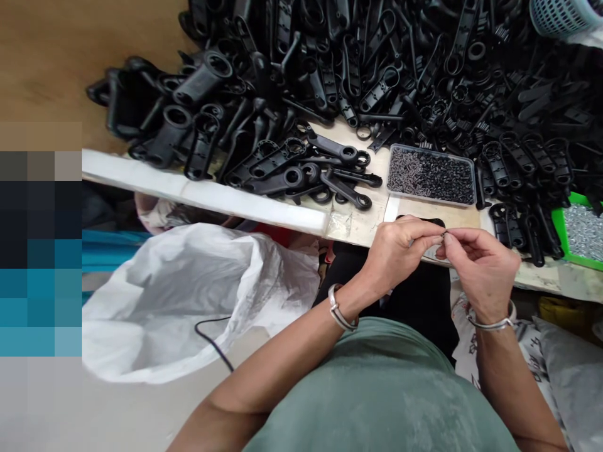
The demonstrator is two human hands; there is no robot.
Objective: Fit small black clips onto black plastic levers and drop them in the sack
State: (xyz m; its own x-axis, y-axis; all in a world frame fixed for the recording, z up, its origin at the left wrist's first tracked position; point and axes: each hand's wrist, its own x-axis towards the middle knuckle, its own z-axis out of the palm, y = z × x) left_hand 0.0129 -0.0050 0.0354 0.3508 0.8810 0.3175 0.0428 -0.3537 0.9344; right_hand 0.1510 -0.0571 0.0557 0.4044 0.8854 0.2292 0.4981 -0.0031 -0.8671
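Pale tabletop (370, 223) stretches ahead of the left hand (393, 248) and right hand (485, 263), whose fingertips meet, pinching a tiny, mostly hidden dark piece (444, 233), probably light, easily dropped, best gripped by its edges; just beyond sits a clear rectangular plastic box (429, 199).

Dark piece (443, 233) between fingertips (432, 241), too small for recognition.

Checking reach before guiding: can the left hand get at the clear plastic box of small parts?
Likely yes: the clear plastic box looks open-topped and lies just beyond the left hand, with nothing seen covering it. But that hand appears to pinch a tiny dark part.
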